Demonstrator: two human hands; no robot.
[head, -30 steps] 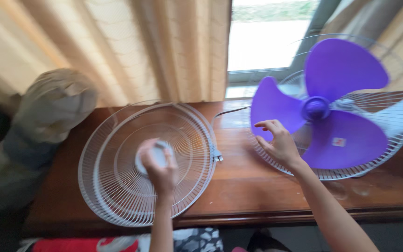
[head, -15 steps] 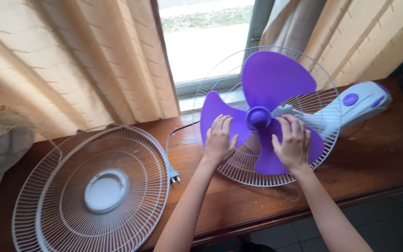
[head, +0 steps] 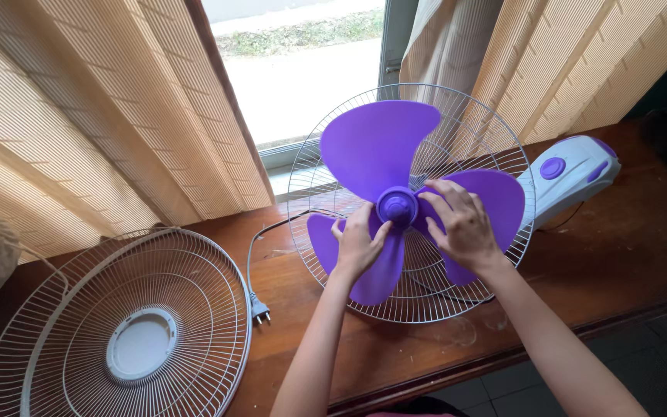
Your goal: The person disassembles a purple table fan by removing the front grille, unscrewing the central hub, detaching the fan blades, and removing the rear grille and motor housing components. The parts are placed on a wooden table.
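Head view: wooden table [head: 611, 255] beneath curtained window [head: 303, 69], hands [head: 358, 245] on purple fan blade [head: 380, 147].

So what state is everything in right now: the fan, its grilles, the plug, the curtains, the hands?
Purple fan blade: exposed, mounted on its hub.
Rear grille: on the fan, behind the blade.
Front grille: off, lying flat on the wooden table.
Plug: unplugged, lying on the table.
Curtains: drawn apart at the window.
Left hand: resting on a blade beside the hub.
Right hand: spread over another blade.
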